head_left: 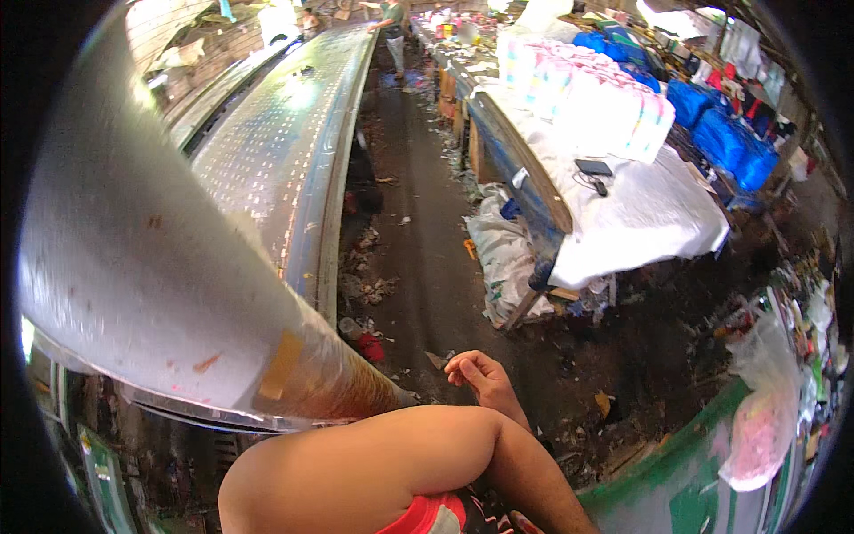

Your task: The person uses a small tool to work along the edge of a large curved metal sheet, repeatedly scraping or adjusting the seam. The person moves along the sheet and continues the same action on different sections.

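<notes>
My right hand (476,378) is at the lower middle, above the dark walkway (414,222), with its fingers curled and thumb close to them. Whether anything is between the fingertips is too small to tell; a small grey scrap shows beside them. A bare bent limb, apparently my leg (347,458), crosses the bottom beside red-and-white cloth (427,518). Just left of my hand a large metal column or duct (151,267) slants across the view, with a tan patch and rusty lower end. My left hand cannot be made out.
A long perforated metal conveyor (258,160) runs left of the walkway, a person (391,40) standing at its far end. On the right, a bench with white sheet (640,231) holds stacked bundles (587,98) and dark devices. Sacks (503,258), blue bags (738,151), a green surface (667,489) and litter lie around.
</notes>
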`<control>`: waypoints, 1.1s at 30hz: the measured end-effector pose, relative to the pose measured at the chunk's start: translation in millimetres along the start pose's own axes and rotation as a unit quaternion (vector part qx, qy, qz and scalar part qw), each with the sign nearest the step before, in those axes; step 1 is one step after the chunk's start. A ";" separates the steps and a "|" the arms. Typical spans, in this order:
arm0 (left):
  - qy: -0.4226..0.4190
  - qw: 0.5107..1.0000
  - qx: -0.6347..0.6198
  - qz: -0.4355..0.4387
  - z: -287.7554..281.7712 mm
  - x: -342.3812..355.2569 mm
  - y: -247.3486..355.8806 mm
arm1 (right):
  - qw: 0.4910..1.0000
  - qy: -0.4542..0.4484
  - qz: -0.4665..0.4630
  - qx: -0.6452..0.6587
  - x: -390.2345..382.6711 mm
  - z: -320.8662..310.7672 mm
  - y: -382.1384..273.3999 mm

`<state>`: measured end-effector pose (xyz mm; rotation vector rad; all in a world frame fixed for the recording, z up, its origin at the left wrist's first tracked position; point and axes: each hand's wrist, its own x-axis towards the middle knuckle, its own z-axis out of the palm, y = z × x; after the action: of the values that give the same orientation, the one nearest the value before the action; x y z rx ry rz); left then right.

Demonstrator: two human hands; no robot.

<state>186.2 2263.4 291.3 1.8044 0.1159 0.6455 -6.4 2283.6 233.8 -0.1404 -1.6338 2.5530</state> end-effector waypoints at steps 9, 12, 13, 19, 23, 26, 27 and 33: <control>0.099 0.973 0.017 -0.208 -188.3 -65.9 -30.2 | 0.965 -0.197 0.169 -0.037 107.8 -50.1 13.6; 0.140 0.949 0.060 -0.276 -235.1 -108.4 -33.8 | 0.969 -0.142 0.201 -0.041 135.9 -92.5 30.7; 0.150 0.939 0.110 -0.289 -247.8 -125.2 -34.7 | 0.969 -0.114 0.217 -0.042 145.0 -107.6 36.0; 0.204 0.812 0.201 -0.508 -322.4 -259.0 -57.0 | 0.958 -0.062 0.237 -0.148 161.6 -231.7 59.5; 0.336 0.780 0.203 -0.488 -340.3 -303.8 -47.7 | 0.900 -0.147 0.231 -0.339 157.7 -290.5 5.8; 0.477 0.730 0.191 -0.450 -339.7 -337.1 -77.6 | 0.887 -0.206 0.216 -0.352 168.5 -310.2 -42.6; 0.517 0.705 0.187 -0.448 -340.2 -345.4 -78.8 | 0.900 -0.199 0.210 -0.326 176.9 -317.7 -51.9; 0.531 0.549 0.177 -0.621 -315.0 -411.0 -46.1 | 0.974 -0.070 0.169 -0.133 253.1 -340.9 -104.1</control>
<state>-300.9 2387.4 158.3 0.9105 2.2523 0.5115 -206.7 2668.6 181.0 -0.2890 -2.1738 2.6112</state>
